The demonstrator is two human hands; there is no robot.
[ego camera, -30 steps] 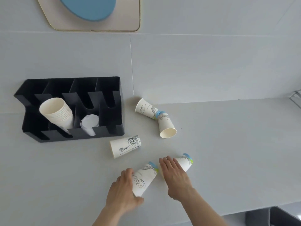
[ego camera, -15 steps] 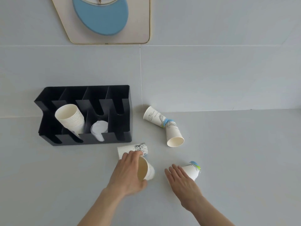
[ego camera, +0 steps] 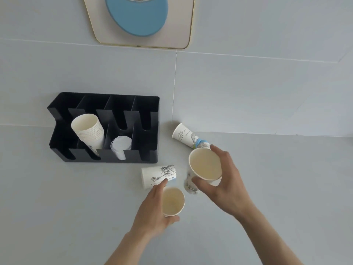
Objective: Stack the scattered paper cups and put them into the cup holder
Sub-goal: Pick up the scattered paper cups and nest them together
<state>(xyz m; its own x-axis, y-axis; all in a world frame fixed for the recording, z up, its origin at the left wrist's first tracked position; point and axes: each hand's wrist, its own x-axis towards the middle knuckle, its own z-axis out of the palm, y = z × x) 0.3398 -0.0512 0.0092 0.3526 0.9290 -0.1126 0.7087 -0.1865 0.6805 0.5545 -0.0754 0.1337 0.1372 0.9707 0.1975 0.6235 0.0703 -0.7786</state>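
My left hand (ego camera: 151,214) grips a white paper cup (ego camera: 172,201), mouth up, low over the counter. Just to its right and higher, my right hand (ego camera: 228,187) holds a second printed cup (ego camera: 205,166) by its rim, mouth facing me. Beside my left fingertips a third cup (ego camera: 158,175) lies on its side. A fourth cup (ego camera: 183,135) lies by the wall, and another cup (ego camera: 204,145) touching it is mostly hidden behind the raised one. The black cup holder (ego camera: 148,104) stands at the left against the wall, with a stack of cups (ego camera: 87,129) in one slot.
A pile of clear lids (ego camera: 121,147) fills the slot right of the stack; the holder's other slots look vacant. A framed blue-and-cream panel (ego camera: 137,18) hangs on the wall above. The grey counter stretches to the right.
My left hand has turned its cup upright. My right hand has picked up the cup it was reaching for and raised it toward the cups by the wall.
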